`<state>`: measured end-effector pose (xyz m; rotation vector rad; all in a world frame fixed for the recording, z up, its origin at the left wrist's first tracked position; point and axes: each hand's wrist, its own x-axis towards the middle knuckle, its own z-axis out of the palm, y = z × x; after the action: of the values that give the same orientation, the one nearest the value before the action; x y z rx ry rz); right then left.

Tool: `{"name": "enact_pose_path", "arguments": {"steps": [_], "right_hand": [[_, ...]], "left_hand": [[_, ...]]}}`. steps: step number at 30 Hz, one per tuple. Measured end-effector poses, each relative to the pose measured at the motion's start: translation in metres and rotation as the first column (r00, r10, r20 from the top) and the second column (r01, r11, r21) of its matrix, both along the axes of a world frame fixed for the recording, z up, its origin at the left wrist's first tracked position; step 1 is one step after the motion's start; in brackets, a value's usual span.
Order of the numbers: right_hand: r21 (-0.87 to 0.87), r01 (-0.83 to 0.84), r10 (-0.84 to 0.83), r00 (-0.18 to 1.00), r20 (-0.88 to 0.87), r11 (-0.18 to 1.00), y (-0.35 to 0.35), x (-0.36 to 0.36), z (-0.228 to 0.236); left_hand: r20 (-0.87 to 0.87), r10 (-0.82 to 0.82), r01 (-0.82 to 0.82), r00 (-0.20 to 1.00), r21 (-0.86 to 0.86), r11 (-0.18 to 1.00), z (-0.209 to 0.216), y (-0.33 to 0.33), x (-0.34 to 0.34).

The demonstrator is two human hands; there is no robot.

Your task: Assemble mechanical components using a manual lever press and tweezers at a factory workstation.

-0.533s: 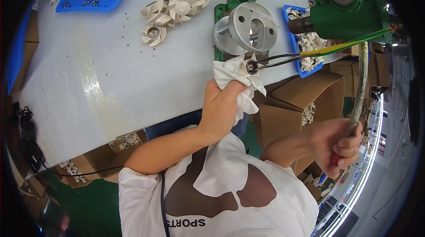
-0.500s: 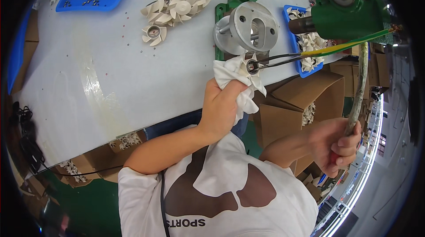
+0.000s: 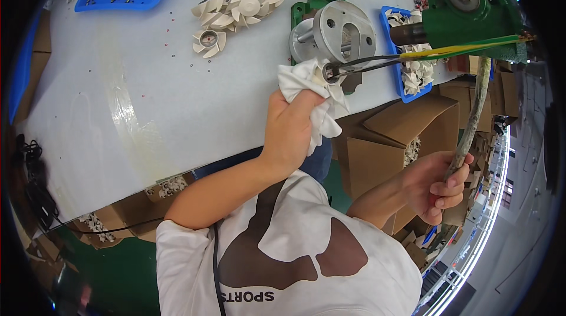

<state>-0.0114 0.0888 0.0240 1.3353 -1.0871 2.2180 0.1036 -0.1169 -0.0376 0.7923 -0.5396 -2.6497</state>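
Observation:
A bunched white cloth (image 3: 323,120) is gripped in my left hand (image 3: 290,124), with a small off-white fan wheel (image 3: 319,74) at the cloth's top. Two thin dark prongs (image 3: 365,64) reach the wheel's hub from the right; yellow and green sleeving covers their far part. Just beyond the wheel stands a round silver metal fixture (image 3: 335,28) on a green base. My right hand (image 3: 435,187) is closed round the lower part of a worn metal lever (image 3: 475,112), which hangs from a green hand press (image 3: 469,12). Some right fingertips curl loosely. The cloth hides my left fingertips.
Several fan wheels (image 3: 246,8) lie grouped left of the fixture. A blue tray (image 3: 125,4) of small brass-coloured parts stands at the far left. Another blue tray (image 3: 405,93) with fan wheels is to the right, above an open cardboard box (image 3: 377,159).
My left hand has moved the cloth and fan wheel a little up and left, closer to the fixture. The lever's lower end and my right hand have swung slightly left. The view has shifted a bit.

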Motion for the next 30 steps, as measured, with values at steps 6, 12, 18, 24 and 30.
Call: {"name": "enact_pose_path", "arguments": {"steps": [6,12,18,24,30], "right_hand": [[0.008,0.013,-0.012,1.0,-0.011,1.0,0.001,-0.001,0.002],[0.035,0.03,-0.028,0.999,-0.035,0.999,0.001,-0.002,0.003],[0.02,0.013,-0.012,0.999,-0.04,1.0,0.001,-0.002,0.012],[-0.002,-0.014,0.014,0.999,-0.034,1.0,0.003,-0.002,0.019],[-0.043,-0.02,0.018,0.999,-0.048,0.999,0.004,-0.003,0.026]], "left_hand": [[-0.024,-0.023,0.023,0.999,-0.019,1.0,-0.005,0.002,-0.003],[-0.043,-0.025,0.024,0.999,-0.019,1.0,-0.002,0.004,-0.001],[-0.045,-0.032,0.032,0.998,0.011,0.999,-0.003,0.005,-0.002],[-0.087,-0.02,0.021,0.996,0.015,1.0,-0.004,0.005,-0.003],[-0.065,-0.04,0.041,0.997,0.019,0.999,-0.005,0.005,-0.002]]}}
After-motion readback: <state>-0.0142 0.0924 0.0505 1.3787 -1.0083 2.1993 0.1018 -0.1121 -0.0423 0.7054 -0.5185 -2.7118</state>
